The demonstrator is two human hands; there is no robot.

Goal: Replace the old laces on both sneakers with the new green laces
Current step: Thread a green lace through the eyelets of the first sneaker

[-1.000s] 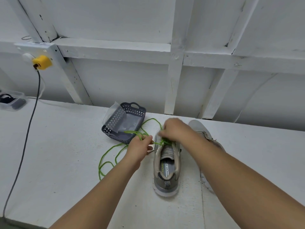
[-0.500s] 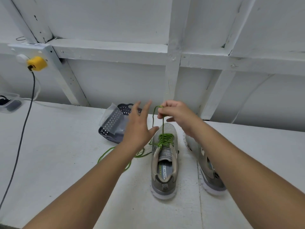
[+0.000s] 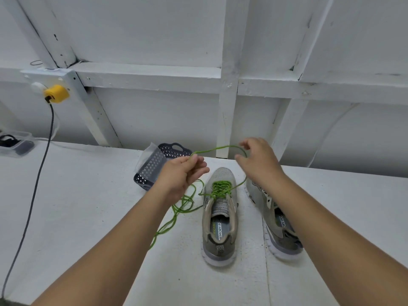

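— What can be counted, nearest first?

— Two grey sneakers are seen on the white worktop (image 3: 66,217), heels toward the viewer. The middle sneaker (image 3: 219,215) is threaded over its forefoot with one green lace (image 3: 220,187). The right sneaker (image 3: 276,221), just beside it, is partly covered by the right forearm, and no lace can be made out on it. One dark basket (image 3: 159,166) is set farther back, a clear plastic bag (image 3: 145,155) draped over it. At the far left, one clear container (image 3: 15,142) and one yellow plug (image 3: 56,93) with its cable are seen.

— And how are the hands held?

— Both are raised above the toe of the middle sneaker. The lace is pinched between thumb and fingertips of the left hand (image 3: 183,173). From there, an arc of lace is carried across to the right hand (image 3: 258,162), whose fingers are loosely spread; whether the lace is actually gripped there cannot be told. The slack is left coiled on the worktop, left of the sneaker.
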